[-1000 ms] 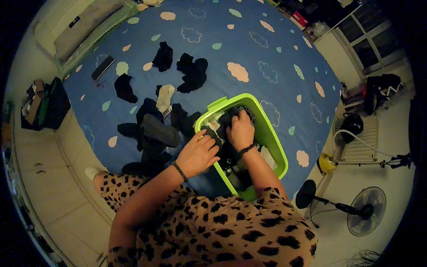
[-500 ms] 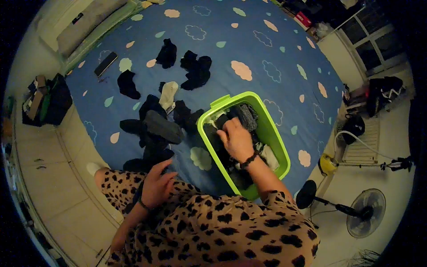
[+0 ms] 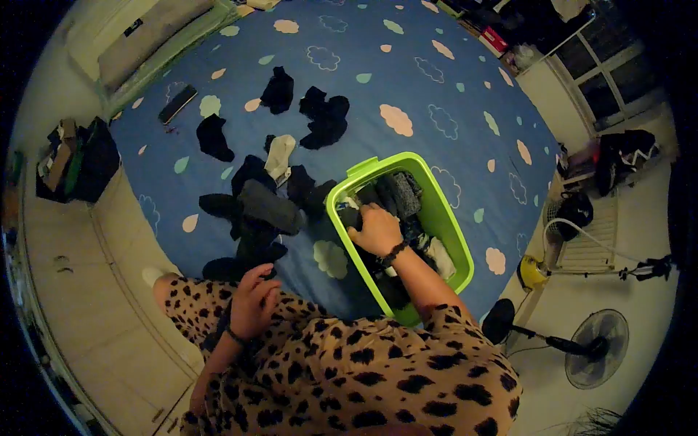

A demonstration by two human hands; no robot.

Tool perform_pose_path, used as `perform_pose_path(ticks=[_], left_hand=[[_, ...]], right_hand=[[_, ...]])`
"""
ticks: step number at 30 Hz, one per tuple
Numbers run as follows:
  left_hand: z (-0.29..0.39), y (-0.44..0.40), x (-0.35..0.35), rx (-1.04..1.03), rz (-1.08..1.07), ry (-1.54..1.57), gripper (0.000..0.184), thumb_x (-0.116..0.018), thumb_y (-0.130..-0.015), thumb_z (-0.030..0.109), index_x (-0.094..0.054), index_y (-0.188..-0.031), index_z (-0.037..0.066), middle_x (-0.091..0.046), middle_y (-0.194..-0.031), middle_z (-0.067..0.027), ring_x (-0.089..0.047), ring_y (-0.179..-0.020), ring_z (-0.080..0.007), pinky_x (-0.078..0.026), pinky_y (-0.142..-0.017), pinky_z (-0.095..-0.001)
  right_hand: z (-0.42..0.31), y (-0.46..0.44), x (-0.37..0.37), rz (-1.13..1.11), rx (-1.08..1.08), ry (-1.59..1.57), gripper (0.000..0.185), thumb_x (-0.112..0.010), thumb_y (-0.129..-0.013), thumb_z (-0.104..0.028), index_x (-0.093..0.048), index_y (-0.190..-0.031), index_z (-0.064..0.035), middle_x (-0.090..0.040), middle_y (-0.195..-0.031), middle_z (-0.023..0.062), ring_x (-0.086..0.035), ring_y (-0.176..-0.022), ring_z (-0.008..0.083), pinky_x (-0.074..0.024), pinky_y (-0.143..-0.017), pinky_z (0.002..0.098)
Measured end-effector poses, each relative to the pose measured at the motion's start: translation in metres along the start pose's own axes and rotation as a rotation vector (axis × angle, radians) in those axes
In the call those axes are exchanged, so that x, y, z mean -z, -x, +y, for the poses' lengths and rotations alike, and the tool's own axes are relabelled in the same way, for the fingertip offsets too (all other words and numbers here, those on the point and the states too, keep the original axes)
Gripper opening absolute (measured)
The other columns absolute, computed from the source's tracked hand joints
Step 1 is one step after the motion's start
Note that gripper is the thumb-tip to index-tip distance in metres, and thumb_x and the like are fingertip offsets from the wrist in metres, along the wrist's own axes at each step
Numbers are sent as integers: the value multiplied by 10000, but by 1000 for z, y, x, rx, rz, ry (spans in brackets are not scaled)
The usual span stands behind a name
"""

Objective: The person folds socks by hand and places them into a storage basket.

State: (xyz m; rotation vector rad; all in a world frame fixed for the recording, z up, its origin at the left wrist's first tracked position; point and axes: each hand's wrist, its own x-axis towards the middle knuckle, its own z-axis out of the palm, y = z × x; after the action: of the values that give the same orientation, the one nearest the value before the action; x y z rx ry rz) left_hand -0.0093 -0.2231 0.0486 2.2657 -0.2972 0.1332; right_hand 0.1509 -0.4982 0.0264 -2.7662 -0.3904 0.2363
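A green basket (image 3: 456,243) holds dark folded socks (image 3: 400,195) and a whitish piece of cloth (image 3: 440,257). My right hand (image 3: 379,230) reaches into it, fingers bent down on the dark cloth at its left side; whether they grip anything is hidden. Over my lap hovers my left hand (image 3: 254,301), holding nothing, with its fingers apart. Just beyond it lies a heap of dark socks (image 3: 267,207) on the bed, with a pale sock (image 3: 279,157) on its upper edge. More black socks (image 3: 324,118) lie farther up.
The bed (image 3: 363,43) has a blue patterned sheet. A dark oblong object (image 3: 177,105) lies at its upper left. On the right stand a fan (image 3: 596,347), a yellow object (image 3: 534,271) and a black bag (image 3: 624,156). A dark box (image 3: 94,163) is at left.
My left hand has drawn back from the basket's left rim to over my lap. Inside the basket, my right hand has moved toward me and left, uncovering the grey socks at the far end.
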Motion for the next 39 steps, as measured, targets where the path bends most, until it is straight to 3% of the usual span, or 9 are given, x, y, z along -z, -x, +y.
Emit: perform_pose_path(ticks=[3, 5, 10, 15, 17, 20, 24, 31, 39], left_hand=[[-1, 1, 2, 22, 11, 7, 148, -601, -819, -1, -628, -964, 21, -526, -1227, -146, -565, -1047, -296, -509, -810, -364], [-5, 2, 3, 46, 16, 8, 145, -599, -821, -2, -628, -961, 20, -525, -1227, -147, -565, -1049, -295, -509, -819, -370], [-10, 3, -2, 18, 31, -7, 139, -597, -822, -4, -634, -955, 12, -530, -1221, -148, -573, -1043, -302, -502, -843, -377], [-10, 7, 1, 100, 45, 26, 136, -596, -832, 11, -638, -961, 0, -542, -1210, -150, -575, -1051, -308, -502, -853, -382], [-13, 11, 7, 147, 64, -13, 134, -598, -838, 20, -638, -963, -3, -546, -1207, -150, -572, -1061, -308, -501, -858, -387], [-25, 17, 11, 175, 68, -23, 129, -603, -848, 39, -642, -964, -1, -550, -1207, -149, -569, -1074, -305, -494, -872, -393], [-40, 27, 20, 218, 131, -26, 129, -599, -848, 30, -640, -967, 2, -552, -1206, -162, -573, -1071, -318, -478, -902, -391], [-74, 46, 41, 438, 215, -77, 162, -603, -851, 64, -625, -1002, 9, -566, -1161, -181, -567, -1067, -344, -461, -916, -396], [-102, 26, 36, 414, -50, -164, 226, -595, -873, 186, -613, -1035, 28, -610, -1054, -148, -581, -994, -353, -475, -865, -417]], right_hand=[[-2, -5, 20, -143, -143, -192, 426, -680, -689, -354, -639, -914, 5, -655, -857, 227, -638, -825, 390, -517, -757, 487], [12, -10, 9, 76, -151, -128, 379, -683, -692, -303, -604, -891, 10, -650, -831, 226, -629, -810, 391, -514, -756, 490], [21, -18, -13, 187, -40, 182, 279, -679, -727, -197, -575, -914, -18, -629, -890, 179, -603, -876, 367, -524, -741, 481], [18, -15, -6, 163, -74, 166, 365, -748, -721, -191, -527, -954, -18, -555, -1027, 211, -572, -896, 394, -486, -803, 464], [13, -10, 5, 275, 71, 85, 425, -760, -689, -165, -506, -1004, -36, -507, -1098, 208, -540, -966, 406, -463, -815, 473], [21, -17, -12, 446, 292, 346, 333, -718, -691, -148, -529, -956, -79, -525, -1065, 127, -474, -1035, 333, -349, -890, 467], [27, -26, -24, 421, 314, 395, 166, -630, -749, -145, -554, -888, -96, -530, -1009, 118, -494, -987, 322, -362, -905, 490], [11, -19, 0, 319, 311, 242, 189, -673, -779, -232, -586, -874, -93, -518, -1016, 138, -478, -1000, 340, -349, -901, 482], [-81, 0, 48, 422, 456, -124, 157, -697, -737, -68, -603, -861, -54, -576, -1027, 145, -535, -949, 332, -408, -845, 422]])
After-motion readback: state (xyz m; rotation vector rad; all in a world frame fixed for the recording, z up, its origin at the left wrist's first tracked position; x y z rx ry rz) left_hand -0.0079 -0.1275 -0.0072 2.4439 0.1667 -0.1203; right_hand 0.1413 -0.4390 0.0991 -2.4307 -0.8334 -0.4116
